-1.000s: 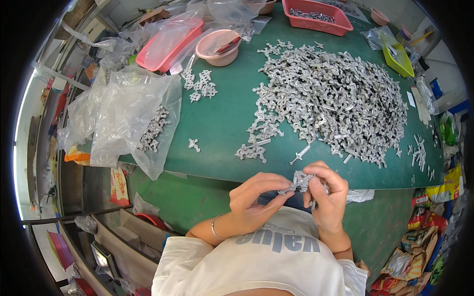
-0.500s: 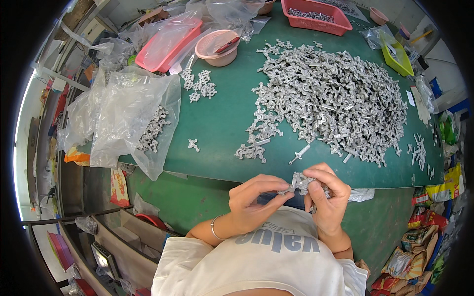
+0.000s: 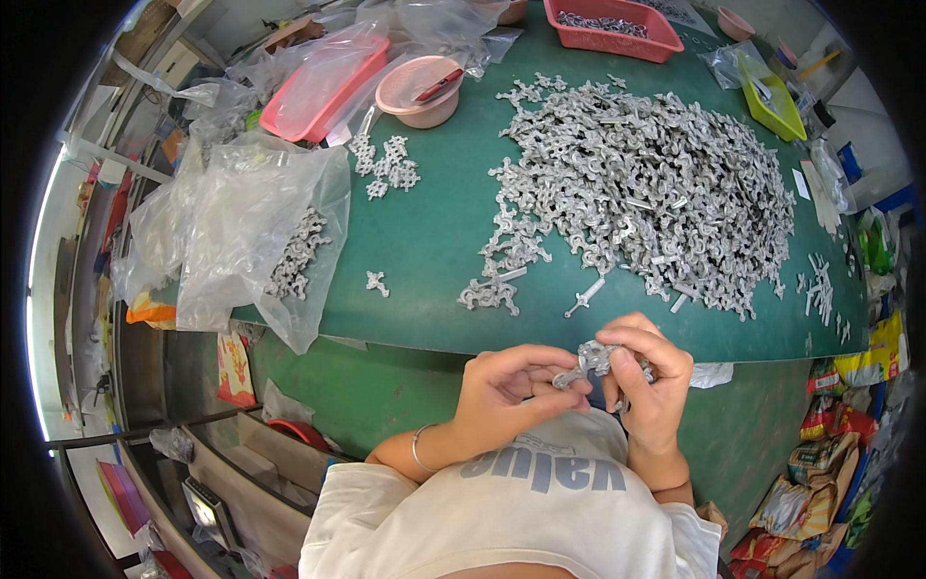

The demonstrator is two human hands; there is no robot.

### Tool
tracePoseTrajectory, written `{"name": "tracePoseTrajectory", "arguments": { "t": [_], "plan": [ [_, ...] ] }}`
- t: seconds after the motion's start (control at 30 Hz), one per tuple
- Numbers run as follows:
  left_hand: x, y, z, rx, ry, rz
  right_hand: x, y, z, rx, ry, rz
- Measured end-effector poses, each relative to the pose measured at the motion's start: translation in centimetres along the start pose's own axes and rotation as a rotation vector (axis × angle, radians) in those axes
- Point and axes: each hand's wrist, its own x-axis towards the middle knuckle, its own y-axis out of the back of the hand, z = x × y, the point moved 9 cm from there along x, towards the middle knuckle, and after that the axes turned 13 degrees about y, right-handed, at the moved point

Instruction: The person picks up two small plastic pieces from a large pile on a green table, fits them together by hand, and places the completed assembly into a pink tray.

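Both hands meet just below the near edge of the green table [image 3: 434,241]. My left hand [image 3: 506,391] and my right hand [image 3: 648,378] pinch a small grey metal casting [image 3: 593,359] between their fingertips, held close to my chest. Right above them a large heap of the same grey metal castings [image 3: 646,183] covers the table's middle and right. A single loose casting [image 3: 377,283] lies on the table to the left.
A clear plastic bag [image 3: 260,241] with several castings hangs over the left edge. A pink bowl [image 3: 418,90], a pink flat tray [image 3: 318,87], a red basket [image 3: 612,24] and a yellow-green tray [image 3: 772,101] stand at the back. A small cluster of castings [image 3: 386,166] lies near the bowl.
The hands stay at the same spot below the table edge; the fingers have shifted slightly on the casting. Nothing on the table has moved.
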Motion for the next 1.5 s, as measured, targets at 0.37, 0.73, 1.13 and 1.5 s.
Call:
{"name": "tracePoseTrajectory", "arguments": {
  "t": [0.37, 0.73, 1.13, 1.5],
  "plan": [
    [0.2, -1.4, -1.5, -0.078, 0.3, -0.194, 0.1, -0.3, 0.4, 0.083, -0.083, -0.024],
    [0.1, -1.3, -1.9, -0.097, 0.31, -0.206, 0.0, -0.7, 0.6, 0.132, -0.087, -0.031],
    [0.4, -0.6, -3.0, -0.238, 0.418, -0.189, 0.1, -0.6, 0.7, 0.11, -0.007, -0.064],
    [-0.1, -0.5, 0.6, 0.364, -0.095, 0.044, -1.1, -0.4, 3.1, 0.347, -0.093, 0.03]
  ]
}}
